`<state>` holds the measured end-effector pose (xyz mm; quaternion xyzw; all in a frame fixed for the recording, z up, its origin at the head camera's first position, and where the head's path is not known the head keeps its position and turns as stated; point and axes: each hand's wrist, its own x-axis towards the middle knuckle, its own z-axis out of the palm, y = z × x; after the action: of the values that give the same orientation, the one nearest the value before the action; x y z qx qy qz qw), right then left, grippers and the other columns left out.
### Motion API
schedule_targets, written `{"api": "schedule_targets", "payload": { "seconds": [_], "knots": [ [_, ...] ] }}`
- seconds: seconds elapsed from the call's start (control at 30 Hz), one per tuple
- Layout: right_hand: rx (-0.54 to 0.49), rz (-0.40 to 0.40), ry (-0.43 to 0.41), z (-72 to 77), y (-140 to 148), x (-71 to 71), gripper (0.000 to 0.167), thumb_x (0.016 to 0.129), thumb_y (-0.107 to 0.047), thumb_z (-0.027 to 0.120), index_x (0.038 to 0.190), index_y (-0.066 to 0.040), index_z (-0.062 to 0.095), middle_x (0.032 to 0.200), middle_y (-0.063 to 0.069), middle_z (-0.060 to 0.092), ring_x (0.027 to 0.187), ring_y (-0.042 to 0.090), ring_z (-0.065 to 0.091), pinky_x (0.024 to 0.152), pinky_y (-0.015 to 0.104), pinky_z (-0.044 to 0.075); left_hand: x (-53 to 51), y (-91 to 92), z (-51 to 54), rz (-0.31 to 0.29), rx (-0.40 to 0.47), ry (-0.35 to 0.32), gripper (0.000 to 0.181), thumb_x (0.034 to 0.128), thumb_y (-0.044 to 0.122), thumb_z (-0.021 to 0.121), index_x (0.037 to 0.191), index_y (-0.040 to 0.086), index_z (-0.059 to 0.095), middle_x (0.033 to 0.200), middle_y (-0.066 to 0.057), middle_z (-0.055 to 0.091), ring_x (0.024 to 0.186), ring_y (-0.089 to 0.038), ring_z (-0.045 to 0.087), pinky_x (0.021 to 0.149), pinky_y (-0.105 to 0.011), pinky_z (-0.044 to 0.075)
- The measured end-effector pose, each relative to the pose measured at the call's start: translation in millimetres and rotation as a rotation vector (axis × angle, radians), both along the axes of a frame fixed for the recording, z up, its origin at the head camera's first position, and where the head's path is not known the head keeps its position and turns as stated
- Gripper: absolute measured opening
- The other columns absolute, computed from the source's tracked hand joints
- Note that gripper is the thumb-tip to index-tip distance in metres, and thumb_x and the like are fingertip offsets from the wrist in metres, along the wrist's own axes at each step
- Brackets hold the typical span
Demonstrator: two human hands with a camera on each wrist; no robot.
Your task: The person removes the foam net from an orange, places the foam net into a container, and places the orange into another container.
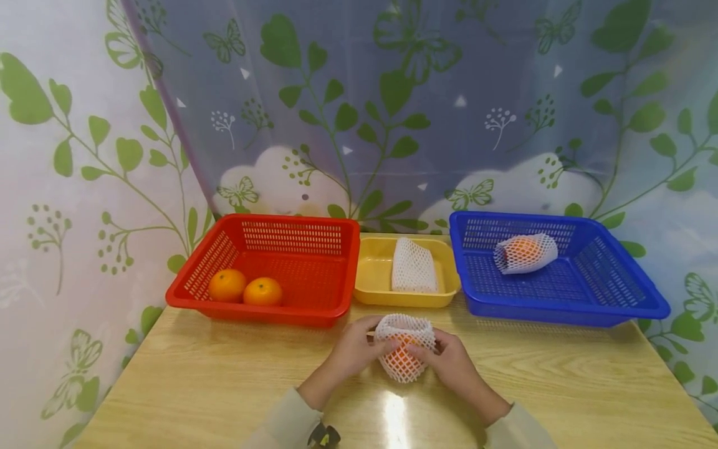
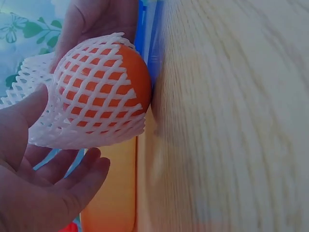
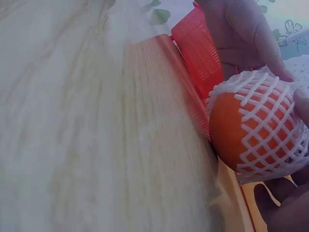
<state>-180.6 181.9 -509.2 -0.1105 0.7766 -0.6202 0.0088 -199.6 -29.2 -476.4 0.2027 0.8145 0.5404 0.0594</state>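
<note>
White foam netting [image 1: 402, 363], seemingly pinched by the partly hidden left hand [image 1: 356, 345] and right hand [image 1: 453, 362], sleeved an orange [image 2: 139, 79].

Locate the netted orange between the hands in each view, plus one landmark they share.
Head: netted orange, low, just right of centre.
Left wrist: netted orange, left of centre, slightly high.
Right wrist: netted orange, right side, about mid-height.
Shared landmark: wooden table, lower part in head, right in left wrist, left in right wrist.
</note>
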Motion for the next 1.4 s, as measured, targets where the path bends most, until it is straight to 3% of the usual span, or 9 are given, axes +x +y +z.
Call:
{"api": "schedule_targets", "payload": {
  "seconds": [0.17,0.3,0.47,0.67,0.8,1.0,1.27,1.4],
  "knots": [
    [-0.028,-0.012,0.027,2.9,0,2.1,0.025,0.088,-0.01,0.072,0.108,0.004,0.07,0.103,0.014,0.072,0.093,0.008,0.065,0.081,0.025,0.054,0.3,1.1,-1.7,-0.036,-0.055,-0.01,0.042,0.0857,0.023,0.076,0.122,0.006,0.064,0.112,-0.005,0.068,0.102,-0.017,0.063,0.084,-0.026,0.054],
    [-0.031,-0.1,0.021,6.7,-2,2.5,0.02,0.086,-0.012,0.074,0.1,0.002,0.074,0.093,0.01,0.074,0.083,0.008,0.066,0.073,0.024,0.054,0.2,2.6,-2.9,-0.062,-0.087,-0.029,0.044,0.0847,0.027,0.076,0.123,0.01,0.063,0.109,0.0,0.068,0.095,-0.011,0.062,0.082,-0.025,0.052],
    [-0.055,-0.209,0.018,10.1,-6,2.2,0.017,0.083,-0.01,0.076,0.093,0.003,0.074,0.084,0.009,0.073,0.075,0.008,0.065,0.067,0.024,0.054,0.5,4.6,-3.6,-0.081,-0.064,-0.036,0.045,0.083,0.026,0.078,0.122,0.011,0.063,0.11,0.0,0.068,0.096,-0.011,0.061,0.082,-0.024,0.052],
    [-0.091,-0.262,0.021,9.8,-6,0.7,0.014,0.082,-0.003,0.075,0.092,0.007,0.072,0.079,0.007,0.072,0.068,0.007,0.063,0.061,0.023,0.054,0.5,7.3,-6.5,-0.109,-0.025,-0.034,0.048,0.0833,0.025,0.078,0.126,0.011,0.061,0.117,-0.002,0.066,0.106,-0.015,0.061,0.089,-0.025,0.051],
    [-0.11,-0.229,0.035,7.6,-4,-1.2,0.018,0.083,-0.003,0.074,0.097,0.008,0.071,0.085,0.009,0.072,0.074,0.008,0.065,0.065,0.023,0.055,0.4,7.6,-7.3,-0.115,-0.028,-0.028,0.048,0.0843,0.027,0.077,0.127,0.012,0.061,0.117,-0.001,0.066,0.106,-0.013,0.061,0.089,-0.026,0.051],
    [-0.102,-0.115,0.068,4.1,-1,-1.8,0.025,0.089,-0.007,0.07,0.109,0.006,0.066,0.099,0.013,0.069,0.088,0.01,0.065,0.075,0.025,0.055,0.6,6.1,-6.8,-0.108,-0.046,-0.024,0.046,0.0848,0.026,0.076,0.125,0.01,0.062,0.115,-0.003,0.067,0.102,-0.013,0.062,0.084,-0.023,0.052],
    [-0.06,0.012,0.001,3.2,0,0.1,0.039,0.092,-0.01,0.067,0.127,0.004,0.057,0.117,0.018,0.064,0.103,0.01,0.062,0.088,0.025,0.051,1.4,4.3,-3.8,-0.091,-0.027,-0.011,0.035,0.084,0.011,0.076,0.116,0.002,0.067,0.117,-0.01,0.063,0.109,-0.023,0.058,0.083,-0.023,0.053],
    [-0.031,0.069,-0.017,1.8,3,1.2,0.045,0.091,-0.01,0.068,0.131,0.006,0.053,0.116,0.02,0.064,0.099,0.009,0.063,0.086,0.025,0.052,0.9,3.7,-3.0,-0.057,-0.047,0.03,0.022,0.0849,0.008,0.075,0.106,0.003,0.072,0.112,-0.009,0.066,0.105,-0.023,0.06,0.08,-0.024,0.054]
  ]
}}
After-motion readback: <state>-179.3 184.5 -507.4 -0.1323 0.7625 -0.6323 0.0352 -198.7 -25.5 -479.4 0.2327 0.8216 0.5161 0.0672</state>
